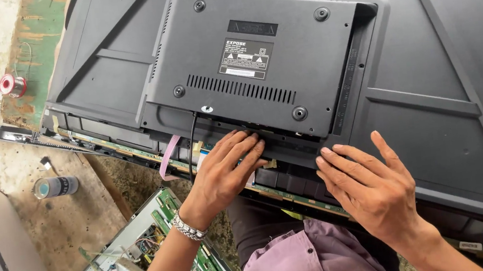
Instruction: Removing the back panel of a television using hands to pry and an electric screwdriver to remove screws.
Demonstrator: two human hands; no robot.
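Black plastic fills most of the view: a flat-screen television lies face down, its back shell up, with the raised rear cover at about twelve o'clock from the hands. That position leaves the lower edge open toward the person, where a long green circuit strip and a pink ribbon cable are exposed.

The left hand, a metal watch on its wrist, lies at the middle of the lower edge with fingers spread and pressed flat on the lip below the rear cover, grasping nothing; a black cable drops from the cover just at its nine o'clock. The right hand rests at four o'clock from the left, palm down, fingers splayed on the same edge, likewise gripping nothing. Both seem placed to steady or feel along the seam, though that is only a judgement.

At seven o'clock an opened chassis with green circuit boards and loose tools sits on the ground. A small dark can stands at nine o'clock, and a solder spool lies at ten o'clock.
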